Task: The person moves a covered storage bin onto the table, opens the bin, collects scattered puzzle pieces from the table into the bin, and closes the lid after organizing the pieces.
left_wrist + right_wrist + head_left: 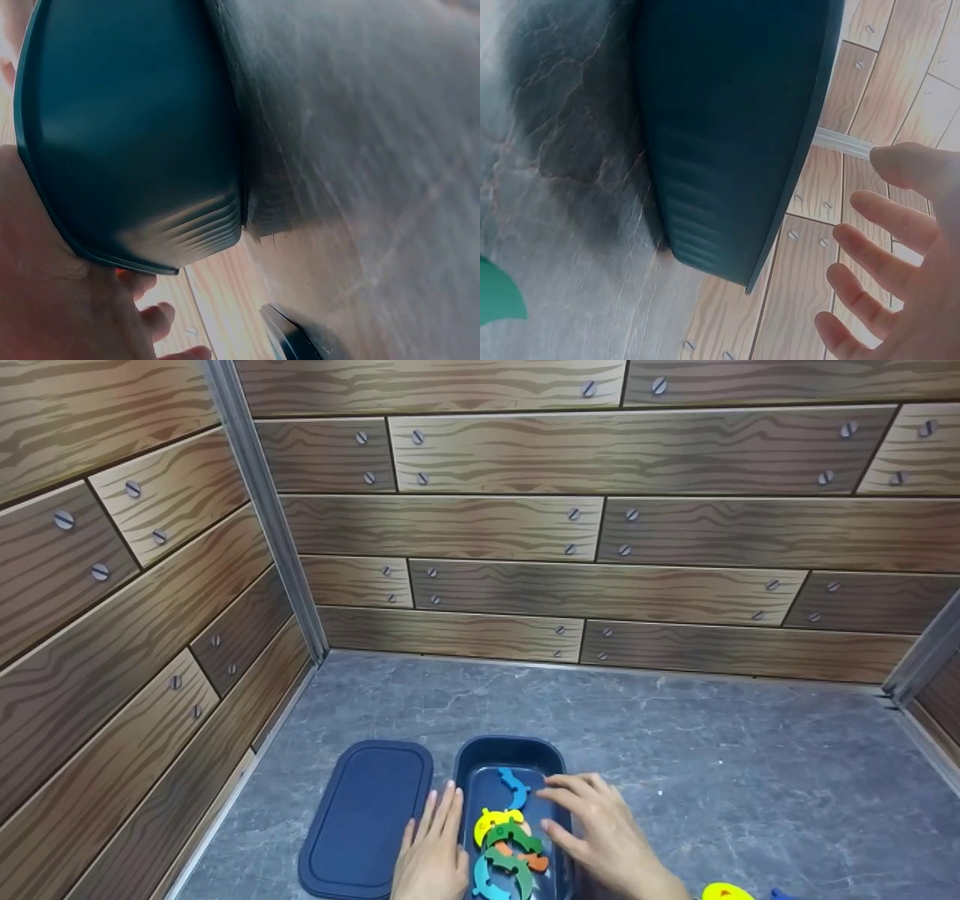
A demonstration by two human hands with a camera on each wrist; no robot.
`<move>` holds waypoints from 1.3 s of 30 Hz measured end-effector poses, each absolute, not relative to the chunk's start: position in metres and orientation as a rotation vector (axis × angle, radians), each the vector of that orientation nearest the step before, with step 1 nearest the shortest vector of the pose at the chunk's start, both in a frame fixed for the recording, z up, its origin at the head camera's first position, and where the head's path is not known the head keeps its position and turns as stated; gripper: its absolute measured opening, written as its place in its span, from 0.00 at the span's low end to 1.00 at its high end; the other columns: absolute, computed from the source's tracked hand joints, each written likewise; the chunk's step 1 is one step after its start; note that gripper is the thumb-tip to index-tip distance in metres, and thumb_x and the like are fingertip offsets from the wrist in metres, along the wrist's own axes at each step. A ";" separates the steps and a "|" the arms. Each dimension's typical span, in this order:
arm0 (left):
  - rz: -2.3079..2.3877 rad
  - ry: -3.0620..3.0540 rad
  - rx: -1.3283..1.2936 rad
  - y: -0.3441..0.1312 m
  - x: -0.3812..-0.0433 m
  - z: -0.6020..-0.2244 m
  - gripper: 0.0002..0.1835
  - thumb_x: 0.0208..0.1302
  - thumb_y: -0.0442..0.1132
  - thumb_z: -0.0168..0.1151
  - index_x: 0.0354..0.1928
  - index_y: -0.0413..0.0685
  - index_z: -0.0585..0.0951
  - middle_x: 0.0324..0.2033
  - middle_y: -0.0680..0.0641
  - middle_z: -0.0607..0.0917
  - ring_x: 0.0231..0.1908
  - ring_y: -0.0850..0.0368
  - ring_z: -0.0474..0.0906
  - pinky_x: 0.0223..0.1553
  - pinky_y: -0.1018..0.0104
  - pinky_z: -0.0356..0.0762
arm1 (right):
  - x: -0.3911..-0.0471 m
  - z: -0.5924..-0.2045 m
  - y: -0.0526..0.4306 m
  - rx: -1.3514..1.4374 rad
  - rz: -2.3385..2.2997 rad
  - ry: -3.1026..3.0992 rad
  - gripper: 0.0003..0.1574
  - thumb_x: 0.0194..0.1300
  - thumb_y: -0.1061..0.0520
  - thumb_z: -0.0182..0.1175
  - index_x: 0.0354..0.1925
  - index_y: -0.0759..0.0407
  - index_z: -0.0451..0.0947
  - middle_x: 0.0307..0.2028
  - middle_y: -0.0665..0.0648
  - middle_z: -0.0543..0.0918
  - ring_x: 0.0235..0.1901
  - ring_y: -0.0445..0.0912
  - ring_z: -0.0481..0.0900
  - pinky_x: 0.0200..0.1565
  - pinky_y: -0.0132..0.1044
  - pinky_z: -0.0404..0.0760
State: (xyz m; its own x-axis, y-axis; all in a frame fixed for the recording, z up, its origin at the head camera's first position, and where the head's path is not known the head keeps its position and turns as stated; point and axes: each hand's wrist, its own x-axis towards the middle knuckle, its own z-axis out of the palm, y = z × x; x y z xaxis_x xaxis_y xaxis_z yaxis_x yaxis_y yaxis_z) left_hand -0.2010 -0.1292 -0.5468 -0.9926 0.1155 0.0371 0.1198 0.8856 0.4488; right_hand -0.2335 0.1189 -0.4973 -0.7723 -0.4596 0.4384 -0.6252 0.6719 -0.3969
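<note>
A dark blue rectangular box [510, 746] stands lidless on the table. Inside lie several flat, curved, knobbed toy pieces: a blue one [515, 791] near the far end, then a yellow one [487, 826], green ones, an orange one [535, 862] and a light blue one [487, 886] heaped together. My left hand [431, 855] rests at the box's left rim, fingers straight and pointing forward. Over the right rim is my right hand [607, 832], thumb and fingers apart and loosely bent, with nothing between them; the right wrist view shows this hand [892, 262] beside the box wall [727, 135].
A dark blue lid [364, 817] lies flat left of the box, close to my left hand. At the lower right edge a yellow piece [726, 892] and a blue piece [782, 895] lie partly out of frame. Wood-patterned walls [495, 529] bound the grey tabletop [712, 750].
</note>
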 end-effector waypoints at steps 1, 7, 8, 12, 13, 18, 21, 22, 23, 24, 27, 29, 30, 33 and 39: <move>-0.724 -3.042 -0.189 -0.129 -0.201 -0.547 0.34 0.64 0.38 0.45 0.73 0.54 0.53 0.72 0.56 0.49 0.70 0.50 0.45 0.63 0.37 0.50 | -0.233 -0.497 0.120 0.861 0.777 -2.581 0.18 0.59 0.41 0.61 0.49 0.37 0.80 0.52 0.39 0.75 0.48 0.38 0.70 0.46 0.46 0.72; -0.720 -3.043 -0.188 -0.130 -0.200 -0.547 0.34 0.64 0.39 0.45 0.73 0.54 0.53 0.72 0.56 0.49 0.70 0.50 0.45 0.63 0.37 0.50 | -0.230 -0.497 0.128 0.835 0.758 -2.552 0.19 0.58 0.44 0.64 0.49 0.40 0.80 0.52 0.41 0.76 0.48 0.39 0.70 0.45 0.46 0.73; -0.720 -3.044 -0.187 -0.130 -0.200 -0.547 0.34 0.64 0.39 0.45 0.73 0.54 0.53 0.72 0.56 0.49 0.70 0.50 0.45 0.63 0.37 0.50 | -0.230 -0.496 0.129 0.828 0.755 -2.549 0.19 0.57 0.44 0.65 0.49 0.40 0.81 0.52 0.41 0.76 0.48 0.39 0.70 0.46 0.46 0.73; -0.716 -3.046 -0.184 -0.130 -0.199 -0.547 0.35 0.64 0.39 0.45 0.73 0.55 0.52 0.72 0.56 0.49 0.70 0.50 0.45 0.63 0.37 0.50 | -0.228 -0.494 0.135 0.806 0.744 -2.557 0.20 0.57 0.44 0.65 0.49 0.41 0.81 0.52 0.41 0.76 0.48 0.39 0.70 0.45 0.46 0.73; -0.716 -3.045 -0.183 -0.130 -0.199 -0.547 0.35 0.64 0.39 0.45 0.73 0.54 0.53 0.72 0.56 0.49 0.70 0.50 0.45 0.63 0.37 0.50 | -0.227 -0.494 0.137 0.798 0.739 -2.559 0.20 0.57 0.44 0.65 0.49 0.40 0.80 0.51 0.41 0.77 0.48 0.38 0.70 0.45 0.46 0.73; -0.721 -3.033 -0.192 -0.130 -0.197 -0.547 0.34 0.63 0.38 0.45 0.73 0.53 0.53 0.72 0.55 0.50 0.70 0.49 0.46 0.63 0.37 0.50 | -0.226 -0.495 0.144 0.804 0.702 -2.501 0.21 0.53 0.48 0.68 0.49 0.41 0.81 0.50 0.43 0.78 0.48 0.38 0.70 0.44 0.45 0.72; -0.714 -3.038 -0.194 -0.130 -0.198 -0.547 0.35 0.64 0.39 0.45 0.73 0.54 0.52 0.72 0.55 0.49 0.70 0.49 0.46 0.63 0.37 0.50 | -0.226 -0.494 0.146 0.793 0.700 -2.490 0.22 0.53 0.50 0.69 0.48 0.41 0.81 0.50 0.43 0.79 0.48 0.38 0.70 0.44 0.45 0.72; -0.712 -3.040 -0.195 -0.130 -0.198 -0.547 0.35 0.64 0.39 0.45 0.73 0.54 0.52 0.72 0.55 0.49 0.70 0.49 0.45 0.63 0.37 0.50 | -0.226 -0.493 0.147 0.789 0.703 -2.493 0.22 0.53 0.50 0.69 0.48 0.41 0.81 0.49 0.44 0.79 0.48 0.38 0.70 0.44 0.45 0.72; -0.711 -3.042 -0.196 -0.130 -0.199 -0.547 0.35 0.64 0.39 0.45 0.73 0.54 0.52 0.72 0.55 0.49 0.70 0.49 0.45 0.63 0.37 0.50 | -0.226 -0.493 0.148 0.781 0.701 -2.501 0.22 0.53 0.49 0.69 0.48 0.41 0.81 0.49 0.43 0.79 0.48 0.38 0.70 0.44 0.45 0.72; -0.711 -3.043 -0.197 -0.130 -0.199 -0.547 0.35 0.64 0.39 0.45 0.73 0.54 0.52 0.72 0.56 0.49 0.70 0.49 0.45 0.63 0.37 0.50 | -0.226 -0.492 0.149 0.776 0.705 -2.508 0.22 0.53 0.49 0.69 0.48 0.41 0.81 0.49 0.43 0.79 0.48 0.38 0.70 0.44 0.45 0.72; -0.721 -3.043 -0.199 -0.130 -0.199 -0.547 0.34 0.65 0.39 0.45 0.73 0.55 0.51 0.72 0.56 0.48 0.70 0.49 0.45 0.63 0.36 0.49 | -0.225 -0.490 0.153 0.757 0.706 -2.526 0.21 0.54 0.48 0.68 0.49 0.41 0.81 0.49 0.42 0.79 0.48 0.37 0.70 0.44 0.45 0.72; -0.725 -3.040 -0.196 -0.130 -0.199 -0.546 0.34 0.65 0.39 0.45 0.73 0.55 0.52 0.72 0.56 0.48 0.70 0.49 0.45 0.63 0.36 0.49 | -0.225 -0.489 0.156 0.741 0.694 -2.535 0.20 0.55 0.47 0.67 0.49 0.42 0.81 0.49 0.42 0.78 0.48 0.37 0.70 0.44 0.45 0.72; -0.725 -3.039 -0.195 -0.130 -0.199 -0.546 0.34 0.65 0.39 0.45 0.73 0.55 0.52 0.72 0.56 0.48 0.70 0.50 0.44 0.63 0.36 0.49 | -0.224 -0.489 0.157 0.736 0.694 -2.536 0.20 0.56 0.47 0.67 0.49 0.42 0.81 0.49 0.42 0.78 0.48 0.37 0.70 0.44 0.44 0.72; -0.720 -3.035 -0.193 -0.130 -0.199 -0.546 0.34 0.65 0.39 0.45 0.73 0.55 0.52 0.72 0.56 0.48 0.70 0.50 0.44 0.63 0.36 0.49 | -0.223 -0.488 0.161 0.729 0.696 -2.523 0.19 0.57 0.47 0.66 0.49 0.43 0.81 0.49 0.41 0.78 0.48 0.38 0.70 0.44 0.44 0.72; -0.712 -3.032 -0.197 -0.130 -0.199 -0.546 0.34 0.65 0.39 0.46 0.73 0.54 0.52 0.72 0.56 0.48 0.70 0.50 0.45 0.62 0.36 0.50 | -0.219 -0.489 0.168 0.735 0.716 -2.455 0.19 0.55 0.51 0.68 0.48 0.42 0.82 0.49 0.40 0.78 0.47 0.39 0.71 0.43 0.45 0.72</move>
